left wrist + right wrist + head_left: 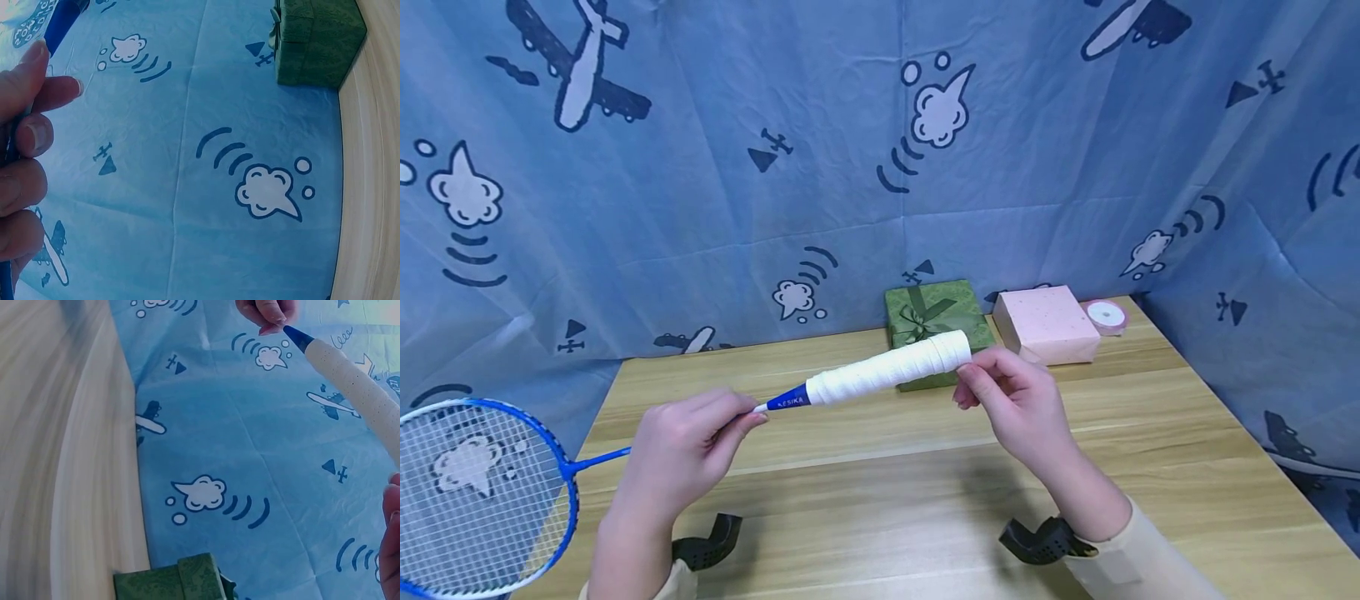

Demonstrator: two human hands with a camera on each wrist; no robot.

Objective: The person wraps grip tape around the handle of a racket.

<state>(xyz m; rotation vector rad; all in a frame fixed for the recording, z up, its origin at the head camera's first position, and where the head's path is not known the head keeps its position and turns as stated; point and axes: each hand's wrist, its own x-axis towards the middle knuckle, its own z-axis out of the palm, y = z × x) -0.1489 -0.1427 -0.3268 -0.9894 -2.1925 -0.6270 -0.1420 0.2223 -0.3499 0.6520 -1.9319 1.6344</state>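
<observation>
A blue badminton racket (pixel 597 459) is held up over the table, its strung head at the left and its handle pointing right. White wrap (pixel 887 368) covers the handle, with a blue cone at its inner end. My left hand (pixel 681 450) grips the shaft just below that cone; in the left wrist view its fingers (pixel 25 181) curl round the shaft. At the butt end, my right hand (pixel 1018 400) pinches the edge of the wrap between thumb and forefinger. The right wrist view shows the white handle (pixel 356 387) running between both hands.
A green gift box (pixel 936 308) with a ribbon bow stands at the back of the wooden table (pixel 865 500). Beside it are a pink box (pixel 1048 325) and a ribbon spool (pixel 1107 316). A blue patterned curtain (pixel 737 208) hangs behind.
</observation>
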